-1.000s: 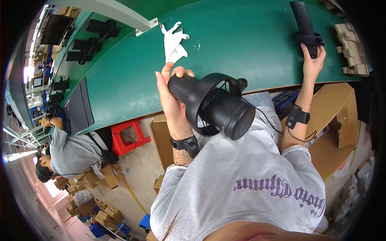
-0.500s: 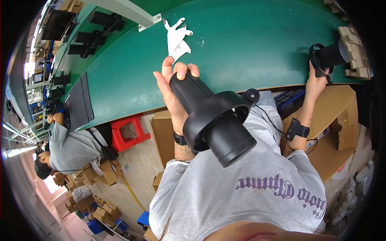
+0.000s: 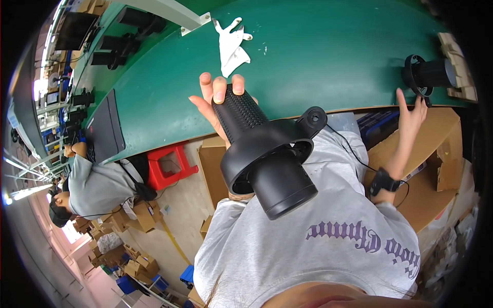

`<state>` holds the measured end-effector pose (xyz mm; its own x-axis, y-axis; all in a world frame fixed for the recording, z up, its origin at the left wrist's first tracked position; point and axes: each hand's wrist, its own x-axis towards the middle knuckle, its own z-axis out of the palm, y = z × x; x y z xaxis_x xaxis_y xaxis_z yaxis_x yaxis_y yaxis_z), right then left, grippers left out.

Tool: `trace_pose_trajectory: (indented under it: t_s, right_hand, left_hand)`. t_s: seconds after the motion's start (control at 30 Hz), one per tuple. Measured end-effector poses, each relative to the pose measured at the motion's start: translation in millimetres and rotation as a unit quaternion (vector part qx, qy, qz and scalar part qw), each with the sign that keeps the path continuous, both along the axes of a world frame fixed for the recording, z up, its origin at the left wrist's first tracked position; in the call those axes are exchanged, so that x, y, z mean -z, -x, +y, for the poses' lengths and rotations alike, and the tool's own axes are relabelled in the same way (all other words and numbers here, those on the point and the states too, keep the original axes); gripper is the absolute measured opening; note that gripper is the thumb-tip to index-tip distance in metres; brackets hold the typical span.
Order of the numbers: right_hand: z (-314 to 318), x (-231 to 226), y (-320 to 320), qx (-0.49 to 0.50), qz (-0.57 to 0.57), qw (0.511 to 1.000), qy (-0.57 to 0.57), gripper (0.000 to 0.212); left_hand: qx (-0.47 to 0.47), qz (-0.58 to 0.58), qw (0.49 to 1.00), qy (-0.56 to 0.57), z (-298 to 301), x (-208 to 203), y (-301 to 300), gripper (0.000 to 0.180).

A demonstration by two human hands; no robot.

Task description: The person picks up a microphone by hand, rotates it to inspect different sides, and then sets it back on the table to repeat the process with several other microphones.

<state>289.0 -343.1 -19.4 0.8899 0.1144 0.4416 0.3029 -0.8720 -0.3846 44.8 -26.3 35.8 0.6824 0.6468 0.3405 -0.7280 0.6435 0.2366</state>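
Observation:
My left hand grips a black cylindrical housing by its textured end. The housing has a wide flared collar, a smooth cylinder pointing toward my chest and a round lug at the side of the collar. The palm is hidden behind it. My right hand reaches to the right end of the green table, its fingers stretched out and holding nothing. Just beyond the fingertips lies a similar black housing with an open ring; whether the fingers still touch it I cannot tell.
A white glove lies on the green table, near a metal post. At the far right are cardboard trays. Open cardboard boxes and a red stool stand below the edge. Another person works at the left.
My right hand has let go of the housing at the right and drawn back slightly toward me. The housing in my left hand has shifted a little to the left.

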Motion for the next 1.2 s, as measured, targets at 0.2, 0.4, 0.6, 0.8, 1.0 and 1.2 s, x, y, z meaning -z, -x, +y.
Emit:
trace_pose_trajectory:
  t_s: [0.2, 0.4, 0.6, 0.8, 1.0, 1.2]
  right_hand:
    - [18, -115, 75, -0.127, 0.261, 0.91, -0.296, 0.061]
    - [108, -129, 147, -0.401, 0.605, 0.501, -0.471, 0.072]
    - [124, -119, 132, -0.605, 0.08, 0.736, -0.294, 0.066]
    - [116, -124, 140, -0.618, -0.017, 0.738, -0.269, 0.068]
    - [107, -121, 139, -0.613, -0.1, 0.759, -0.196, 0.055]
    - [113, -123, 139, -0.597, -0.159, 0.761, -0.2, 0.039]
  left_hand:
    - [-0.069, -0.02, 0.995, -0.074, 10, -10, 9, 0.036]
    - [-0.379, 0.078, 0.884, -0.263, -9, -27, 16, 0.03]
    - [-0.31, 0.403, 0.812, -0.285, -16, -31, 32, 0.055]
    - [-0.21, 0.402, 0.861, -0.229, -32, -15, 21, 0.056]
    - [-0.106, 0.407, 0.901, -0.106, -41, -25, 6, 0.062]
    - [-0.012, 0.402, 0.916, -0.006, -44, -27, 4, 0.066]
